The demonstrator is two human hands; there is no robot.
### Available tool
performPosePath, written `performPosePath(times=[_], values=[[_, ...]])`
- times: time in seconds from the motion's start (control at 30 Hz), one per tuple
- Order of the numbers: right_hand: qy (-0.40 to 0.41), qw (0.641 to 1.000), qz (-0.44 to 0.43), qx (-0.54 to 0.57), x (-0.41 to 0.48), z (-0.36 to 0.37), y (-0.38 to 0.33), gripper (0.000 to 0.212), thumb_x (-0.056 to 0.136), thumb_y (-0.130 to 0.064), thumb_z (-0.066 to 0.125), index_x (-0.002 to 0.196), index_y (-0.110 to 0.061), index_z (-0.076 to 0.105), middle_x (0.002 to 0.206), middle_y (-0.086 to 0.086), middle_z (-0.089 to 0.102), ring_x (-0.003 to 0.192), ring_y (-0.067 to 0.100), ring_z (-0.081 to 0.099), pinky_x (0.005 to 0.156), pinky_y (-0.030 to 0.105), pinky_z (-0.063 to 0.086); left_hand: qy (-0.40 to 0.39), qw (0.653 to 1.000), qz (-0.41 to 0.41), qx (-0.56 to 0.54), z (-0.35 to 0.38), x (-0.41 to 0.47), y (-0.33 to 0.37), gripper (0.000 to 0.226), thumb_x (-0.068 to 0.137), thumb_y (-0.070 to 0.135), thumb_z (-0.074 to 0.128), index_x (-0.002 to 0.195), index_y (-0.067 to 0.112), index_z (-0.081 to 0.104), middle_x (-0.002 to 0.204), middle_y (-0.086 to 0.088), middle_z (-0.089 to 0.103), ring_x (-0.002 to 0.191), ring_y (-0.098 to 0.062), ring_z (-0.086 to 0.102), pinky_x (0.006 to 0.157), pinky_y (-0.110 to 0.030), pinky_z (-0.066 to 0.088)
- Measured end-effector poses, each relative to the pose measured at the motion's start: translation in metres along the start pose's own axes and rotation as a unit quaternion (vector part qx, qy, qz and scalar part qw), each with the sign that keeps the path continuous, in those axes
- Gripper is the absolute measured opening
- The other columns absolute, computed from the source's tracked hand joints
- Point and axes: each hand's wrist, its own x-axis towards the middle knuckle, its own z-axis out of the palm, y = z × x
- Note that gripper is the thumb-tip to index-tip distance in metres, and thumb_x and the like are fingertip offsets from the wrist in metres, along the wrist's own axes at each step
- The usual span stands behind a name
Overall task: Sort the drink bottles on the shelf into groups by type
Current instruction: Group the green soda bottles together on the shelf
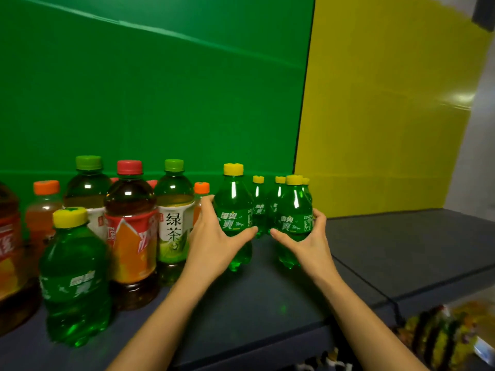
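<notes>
Small green soda bottles with yellow caps stand grouped at the shelf's middle. My left hand [214, 236] grips the front-left soda bottle [233, 210], thumb across its label. My right hand [308, 236] grips the front-right soda bottle [294, 212]. Three more of the same kind [258, 202] stand close behind them. Another green soda bottle [73, 274] stands apart at the near left. Left of my hands are a green tea bottle [174, 215], a red-capped tea bottle [131, 236], another green-capped bottle [87, 188] and orange-capped bottles [44, 207].
The dark grey shelf [267, 295] has a seam at the right, with bare surface [401, 250] beyond it. A green panel [160, 89] and a yellow panel [388, 116] form the back wall. Snack packets [442, 341] lie below the shelf's front edge.
</notes>
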Motion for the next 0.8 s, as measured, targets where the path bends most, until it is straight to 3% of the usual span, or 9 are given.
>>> performPosePath(times=[0.07, 0.17, 0.23, 0.3, 0.37, 0.47, 0.63, 0.8], values=[[-0.043, 0.999, -0.006, 0.021, 0.018, 0.000, 0.007, 0.089, 0.066, -0.035, 0.079, 0.134, -0.025, 0.022, 0.143, 0.003, 0.036, 0.133, 0.021, 0.034, 0.110, 0.037, 0.030, 0.016, 0.999, -0.008, 0.026, 0.011, 0.008, -0.006, 0.075, 0.065, 0.027, 0.081, 0.121, 0.015, 0.034, 0.125, -0.004, 0.054, 0.115, -0.018, 0.051, 0.089, -0.021, 0.035], [-0.102, 0.994, -0.007, 0.040, 0.039, 0.003, 0.012, 0.090, 0.071, -0.027, 0.078, 0.140, -0.019, 0.020, 0.142, -0.004, 0.035, 0.132, 0.013, 0.031, 0.100, 0.015, 0.025, 0.024, 0.998, -0.024, 0.059, 0.027, 0.020, -0.018, 0.077, 0.065, 0.028, 0.082, 0.122, 0.010, 0.034, 0.126, -0.007, 0.053, 0.118, -0.022, 0.051, 0.093, -0.026, 0.039], [-0.128, 0.990, -0.007, 0.058, 0.050, 0.007, 0.014, 0.088, 0.072, -0.018, 0.077, 0.141, -0.015, 0.023, 0.116, -0.023, 0.042, 0.118, 0.003, 0.034, 0.082, -0.007, 0.027, 0.026, 0.996, -0.039, 0.071, 0.039, 0.025, -0.025, 0.077, 0.064, 0.026, 0.082, 0.122, 0.008, 0.034, 0.126, -0.008, 0.053, 0.118, -0.022, 0.051, 0.094, -0.027, 0.039], [-0.150, 0.987, -0.003, 0.063, 0.059, 0.013, 0.019, 0.084, 0.073, -0.010, 0.075, 0.141, -0.010, 0.025, 0.098, -0.028, 0.034, 0.111, -0.001, 0.030, 0.064, -0.013, 0.025, 0.024, 0.995, -0.051, 0.081, 0.052, 0.027, -0.034, 0.076, 0.065, 0.025, 0.082, 0.120, 0.006, 0.034, 0.124, -0.009, 0.053, 0.117, -0.021, 0.051, 0.091, -0.023, 0.039], [-0.176, 0.982, 0.001, 0.071, 0.067, 0.018, 0.030, 0.085, 0.074, -0.010, 0.075, 0.142, -0.008, 0.024, 0.109, -0.021, 0.040, 0.114, 0.001, 0.032, 0.075, -0.011, 0.025, 0.014, 0.993, -0.056, 0.099, 0.064, 0.026, -0.044, 0.076, 0.066, 0.026, 0.082, 0.120, 0.006, 0.033, 0.123, -0.009, 0.052, 0.117, -0.021, 0.050, 0.091, -0.024, 0.040], [-0.209, 0.975, 0.019, 0.073, 0.073, 0.024, 0.044, 0.094, 0.075, -0.019, 0.075, 0.146, -0.011, 0.015, 0.147, 0.000, 0.031, 0.129, 0.006, 0.027, 0.098, 0.014, 0.022, 0.005, 0.992, -0.055, 0.116, 0.073, 0.026, -0.056, 0.077, 0.068, 0.028, 0.080, 0.123, 0.005, 0.031, 0.126, -0.009, 0.050, 0.118, -0.020, 0.049, 0.093, -0.024, 0.041], [-0.202, 0.977, 0.020, 0.070, 0.083, 0.031, 0.060, 0.091, 0.072, -0.028, 0.077, 0.141, -0.020, 0.017, 0.151, 0.006, 0.028, 0.136, 0.010, 0.025, 0.108, 0.029, 0.025, 0.002, 0.990, -0.039, 0.135, 0.080, 0.028, -0.064, 0.080, 0.074, 0.033, 0.074, 0.133, 0.008, 0.026, 0.128, -0.001, 0.043, 0.119, -0.007, 0.040, 0.096, -0.017, 0.034], [-0.168, 0.986, 0.002, 0.013, 0.084, 0.033, 0.065, 0.087, 0.073, -0.031, 0.076, 0.140, -0.014, 0.022, 0.147, 0.005, 0.030, 0.133, 0.022, 0.034, 0.106, 0.034, 0.033, -0.031, 0.980, -0.046, 0.193, 0.081, 0.025, -0.070, 0.069, 0.082, 0.034, 0.064, 0.136, 0.014, 0.026, 0.126, -0.003, 0.037, 0.120, -0.013, 0.035, 0.097, -0.018, 0.028]])
